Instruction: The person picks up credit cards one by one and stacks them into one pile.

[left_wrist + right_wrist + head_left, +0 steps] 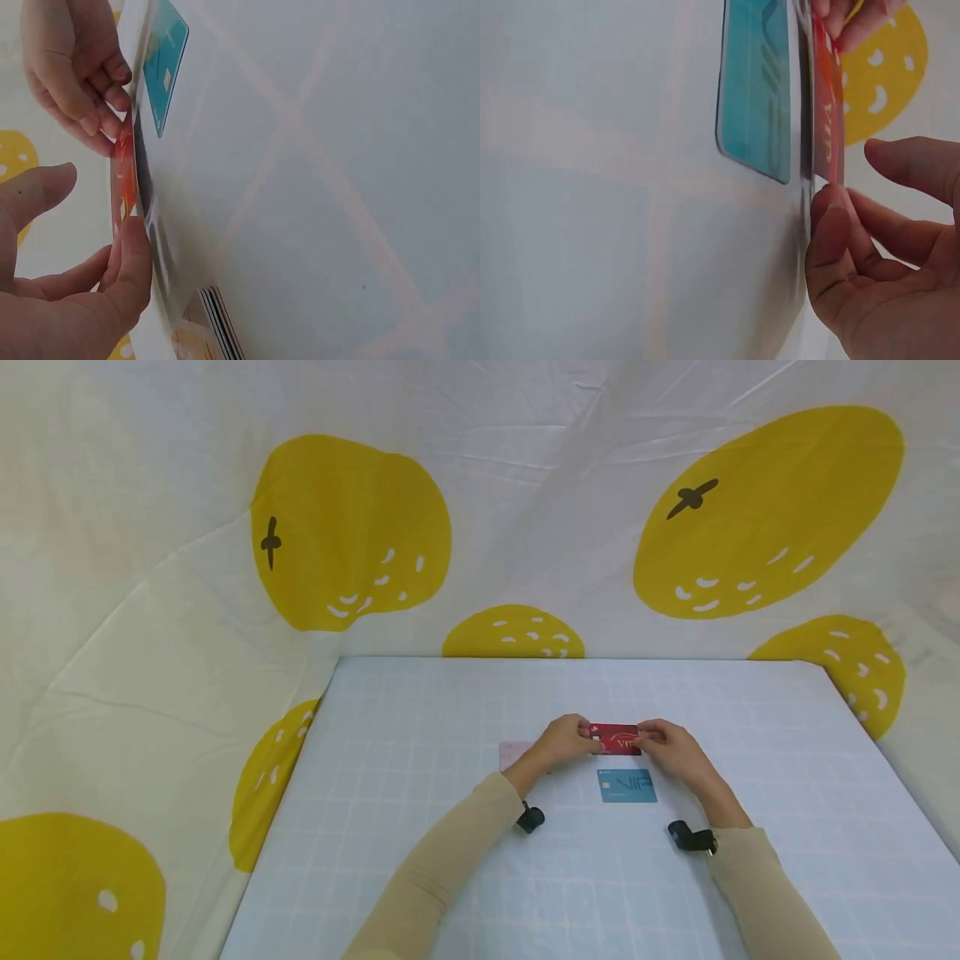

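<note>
A red VIP card [616, 739] is stretched lengthwise between two hands, close over the table. Its left end is in the fingers of my left hand [562, 742]; the right end is in those of my right hand [675, 753]. Both grips show in the wrist views, where the left hand [82, 292] and the right hand [892, 247] meet the card's short edges with their fingertips. Nearer to me, a teal VIP card [627, 786] lies flat. Left of it, a stack of cards [208, 330] with a pale pink top is partly hidden behind the left hand and wrist.
A pale checked cloth covers the table [360, 810]. Behind and at the sides hangs a white curtain [525, 527] with large yellow fruit shapes. Black wrist cameras [692, 838] sit below both hands.
</note>
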`<state>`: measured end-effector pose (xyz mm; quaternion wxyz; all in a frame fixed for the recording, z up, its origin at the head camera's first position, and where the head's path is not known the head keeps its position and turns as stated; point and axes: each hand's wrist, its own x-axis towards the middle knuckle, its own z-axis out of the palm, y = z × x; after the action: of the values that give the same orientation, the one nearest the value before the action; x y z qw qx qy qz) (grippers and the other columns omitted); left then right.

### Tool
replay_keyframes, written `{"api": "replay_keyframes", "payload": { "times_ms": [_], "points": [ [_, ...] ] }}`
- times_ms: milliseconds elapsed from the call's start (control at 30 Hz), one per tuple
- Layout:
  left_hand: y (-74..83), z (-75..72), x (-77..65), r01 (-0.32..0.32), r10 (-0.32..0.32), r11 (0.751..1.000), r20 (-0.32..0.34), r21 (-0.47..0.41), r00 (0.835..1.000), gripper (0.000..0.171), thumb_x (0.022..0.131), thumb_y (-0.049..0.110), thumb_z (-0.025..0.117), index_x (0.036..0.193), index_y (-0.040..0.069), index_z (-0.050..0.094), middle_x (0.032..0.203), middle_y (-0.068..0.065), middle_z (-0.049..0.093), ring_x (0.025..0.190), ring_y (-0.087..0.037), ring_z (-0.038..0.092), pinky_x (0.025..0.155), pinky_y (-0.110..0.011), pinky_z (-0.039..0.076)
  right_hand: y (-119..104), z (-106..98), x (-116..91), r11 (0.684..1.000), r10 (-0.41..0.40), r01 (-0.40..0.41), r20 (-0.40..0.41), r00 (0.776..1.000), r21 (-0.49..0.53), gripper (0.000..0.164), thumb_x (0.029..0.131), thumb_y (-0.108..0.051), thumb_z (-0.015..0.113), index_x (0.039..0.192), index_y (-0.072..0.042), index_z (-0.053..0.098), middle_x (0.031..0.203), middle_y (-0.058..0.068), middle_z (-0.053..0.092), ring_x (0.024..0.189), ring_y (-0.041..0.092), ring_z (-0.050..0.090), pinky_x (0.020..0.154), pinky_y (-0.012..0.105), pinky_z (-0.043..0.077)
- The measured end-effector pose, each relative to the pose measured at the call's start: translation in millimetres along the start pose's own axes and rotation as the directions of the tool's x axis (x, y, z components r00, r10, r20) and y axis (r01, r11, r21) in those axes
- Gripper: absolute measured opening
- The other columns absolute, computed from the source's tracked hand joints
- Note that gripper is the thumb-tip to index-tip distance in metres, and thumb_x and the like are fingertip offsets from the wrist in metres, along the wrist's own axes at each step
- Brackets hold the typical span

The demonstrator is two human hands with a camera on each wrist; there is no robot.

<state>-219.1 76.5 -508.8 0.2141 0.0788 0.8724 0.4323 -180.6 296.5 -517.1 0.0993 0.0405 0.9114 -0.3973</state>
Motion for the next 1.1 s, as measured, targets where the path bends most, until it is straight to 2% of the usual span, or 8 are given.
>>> {"api": "replay_keyframes", "payload": {
  "times_ms": [200, 333, 433, 600, 700, 833, 933, 1100],
  "points": [
    [-9.0, -11.8, -4.4, 0.013, -0.013, 0.999, -0.004, -0.048, 1.0, 0.046, 0.088, 0.035, 0.078, 0.127, 0.015, 0.064, 0.103, 0.008, 0.062, 0.097, -0.013, 0.055, 0.086, -0.031, 0.052, -10.3, 1.3, -7.3, 0.997, -0.023, 0.022, 0.006, 1.0, 0.074, 0.051, 0.104, -0.031, 0.056, 0.141, 0.003, 0.048, 0.126, 0.025, 0.058, 0.109, 0.035, 0.057, 0.096, 0.049, 0.049],
    [-14.6, -23.3, -9.5, 0.03, -0.03, 0.995, 0.007, -0.091, 1.0, 0.046, 0.088, 0.035, 0.078, 0.128, 0.017, 0.064, 0.103, 0.009, 0.062, 0.098, -0.013, 0.056, 0.085, -0.033, 0.053, -18.5, 3.3, -10.7, 0.989, -0.032, 0.03, 0.012, 0.999, 0.147, 0.052, 0.103, -0.033, 0.056, 0.142, 0.002, 0.048, 0.126, 0.023, 0.059, 0.106, 0.033, 0.059, 0.094, 0.043, 0.05],
    [-18.1, -31.7, -14.4, 0.033, -0.031, 0.992, 0.014, -0.124, 0.999, 0.047, 0.087, 0.036, 0.078, 0.129, 0.018, 0.064, 0.103, 0.009, 0.063, 0.097, -0.013, 0.058, 0.084, -0.032, 0.054, -22.6, 6.5, -10.4, 0.982, -0.046, 0.043, 0.014, 0.999, 0.185, 0.054, 0.103, -0.035, 0.057, 0.142, 0.001, 0.049, 0.125, 0.022, 0.06, 0.104, 0.032, 0.06, 0.094, 0.043, 0.051],
    [-27.5, -44.8, -23.5, 0.017, -0.016, 0.992, 0.01, -0.127, 1.0, 0.048, 0.088, 0.039, 0.077, 0.13, 0.019, 0.064, 0.106, 0.01, 0.064, 0.099, -0.012, 0.059, 0.086, -0.034, 0.054, -29.7, 16.0, -7.6, 0.973, -0.046, 0.038, 0.03, 0.998, 0.228, 0.053, 0.102, -0.036, 0.058, 0.14, -0.001, 0.051, 0.125, 0.021, 0.06, 0.106, 0.033, 0.061, 0.095, 0.044, 0.051],
    [-36.3, -52.3, -28.4, 0.003, -0.002, 0.991, 0.008, -0.131, 1.0, 0.048, 0.088, 0.04, 0.076, 0.13, 0.019, 0.064, 0.106, 0.011, 0.064, 0.099, -0.011, 0.059, 0.088, -0.035, 0.052, -35.9, 23.5, -7.4, 0.966, -0.046, 0.034, 0.042, 0.998, 0.255, 0.051, 0.102, -0.035, 0.058, 0.14, -0.001, 0.052, 0.124, 0.021, 0.061, 0.106, 0.033, 0.062, 0.093, 0.041, 0.052],
    [-49.0, -61.8, -33.9, -0.046, 0.047, 0.989, 0.005, -0.143, 0.999, 0.049, 0.087, 0.039, 0.077, 0.13, 0.018, 0.064, 0.107, 0.011, 0.065, 0.098, -0.01, 0.061, 0.09, -0.036, 0.051, -43.4, 33.2, -8.5, 0.955, -0.059, 0.04, 0.057, 0.997, 0.295, 0.046, 0.103, -0.029, 0.057, 0.14, -0.001, 0.052, 0.122, 0.019, 0.062, 0.106, 0.032, 0.062, 0.091, 0.039, 0.053],
    [-57.4, -69.3, -39.1, -0.086, 0.086, 0.982, -0.003, -0.166, 0.996, 0.05, 0.088, 0.036, 0.077, 0.131, 0.015, 0.064, 0.108, 0.008, 0.067, 0.099, -0.011, 0.062, 0.09, -0.036, 0.051, -47.5, 40.6, -9.1, 0.945, -0.087, 0.061, 0.065, 0.994, 0.321, 0.044, 0.104, -0.028, 0.056, 0.139, -0.002, 0.053, 0.12, 0.018, 0.063, 0.106, 0.03, 0.062, 0.091, 0.038, 0.054],
    [-69.2, -82.7, -50.4, -0.104, 0.102, 0.978, -0.022, -0.181, 0.995, 0.049, 0.089, 0.036, 0.075, 0.132, 0.013, 0.064, 0.111, 0.006, 0.067, 0.105, -0.015, 0.063, 0.091, -0.037, 0.052, -54.9, 53.8, -8.8, 0.923, -0.149, 0.113, 0.071, 0.986, 0.367, 0.045, 0.103, -0.028, 0.057, 0.138, 0.0, 0.053, 0.119, 0.019, 0.064, 0.104, 0.029, 0.062, 0.087, 0.032, 0.054]
  ]
}}
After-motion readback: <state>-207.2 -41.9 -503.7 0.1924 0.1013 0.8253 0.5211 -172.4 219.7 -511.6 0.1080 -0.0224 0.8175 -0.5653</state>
